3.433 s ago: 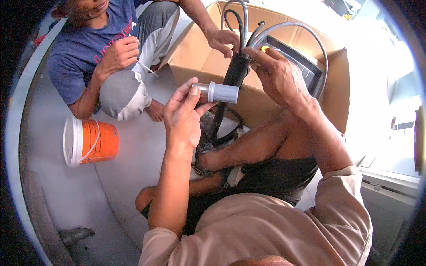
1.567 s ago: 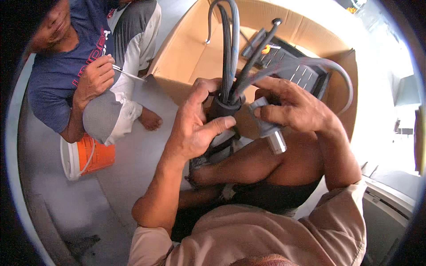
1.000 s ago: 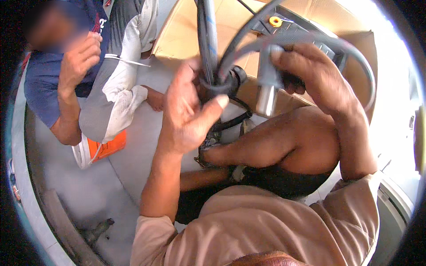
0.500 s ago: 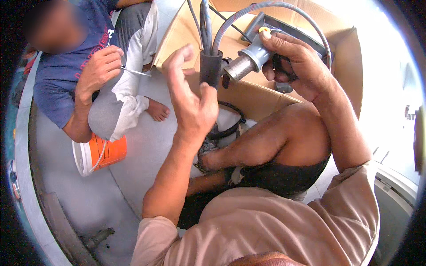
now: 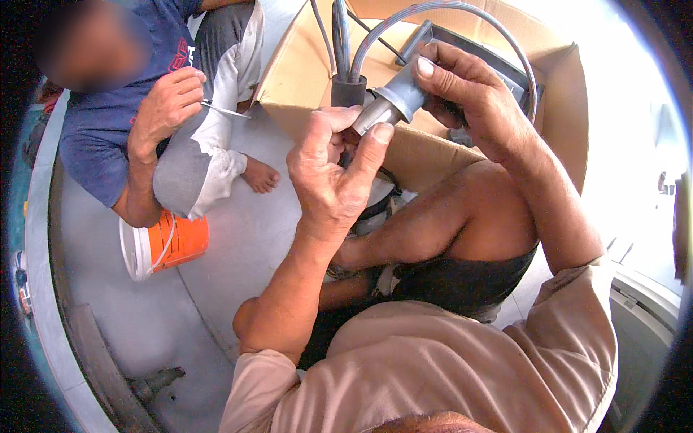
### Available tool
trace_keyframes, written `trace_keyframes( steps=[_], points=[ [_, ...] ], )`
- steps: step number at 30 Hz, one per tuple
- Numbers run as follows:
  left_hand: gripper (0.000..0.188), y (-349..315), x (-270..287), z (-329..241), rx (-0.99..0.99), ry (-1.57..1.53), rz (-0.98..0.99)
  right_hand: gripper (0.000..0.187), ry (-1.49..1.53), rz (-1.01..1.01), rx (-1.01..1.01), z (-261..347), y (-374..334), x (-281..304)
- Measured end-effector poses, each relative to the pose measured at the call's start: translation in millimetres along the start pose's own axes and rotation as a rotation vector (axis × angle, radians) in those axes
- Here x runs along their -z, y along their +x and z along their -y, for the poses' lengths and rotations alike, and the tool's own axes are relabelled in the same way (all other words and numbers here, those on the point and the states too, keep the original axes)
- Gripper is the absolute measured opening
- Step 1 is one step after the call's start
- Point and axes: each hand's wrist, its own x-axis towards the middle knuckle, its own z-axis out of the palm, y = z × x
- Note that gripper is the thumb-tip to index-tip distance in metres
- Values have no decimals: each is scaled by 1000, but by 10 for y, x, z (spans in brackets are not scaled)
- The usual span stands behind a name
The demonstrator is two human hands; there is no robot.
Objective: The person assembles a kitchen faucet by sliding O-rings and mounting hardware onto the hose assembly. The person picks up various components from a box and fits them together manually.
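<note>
My right hand [image 5: 480, 97] is wrapped round the grey body [image 5: 403, 95] of a cylindrical fitting, its thumb on top. A bare metal sleeve [image 5: 375, 117] sticks out of the lower left end. My left hand [image 5: 328, 169] has its thumb and fingers closed about that metal end; the very tip is hidden by them. Just behind my left fingers stands a black rubber sleeve [image 5: 349, 92] with several hoses coming out of its top. One grey braided hose [image 5: 447, 7] arches over to the right, behind my right hand.
An open cardboard box [image 5: 567, 108] stands in front of me, with a dark grey frame [image 5: 433, 32] inside. At the left sits another person, whose hand [image 5: 170, 108] holds a thin pointed metal tool [image 5: 227, 110]. An orange and white bucket [image 5: 180, 238] lies tipped on the floor beside them.
My left hand has moved right, from beside the black sleeve to the fitting's metal end, and its fingers have closed there. My right hand has shifted slightly left with the fitting.
</note>
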Motion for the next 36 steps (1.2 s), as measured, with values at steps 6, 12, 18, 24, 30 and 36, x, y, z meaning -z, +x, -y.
trace_keyframes(
  steps=[6,12,18,24,30,36],
  points=[
    [19,26,137,-123,298,-229,37,34,-100,133,257,-50,-20,23],
    [25,-42,138,-118,348,-349,-26,36,-102,221,310,-12,-49,-33],
    [21,-141,155,-104,189,-292,-23,42,-264,209,68,-18,-93,-69],
    [20,-89,310,-96,720,-736,-152,30,-225,290,425,-77,-95,-117],
    [23,-170,549,-44,911,-671,-87,32,-462,356,379,11,-192,-213],
    [26,-284,508,58,837,-479,-1,33,-494,181,99,-134,-240,-406]
  ],
)
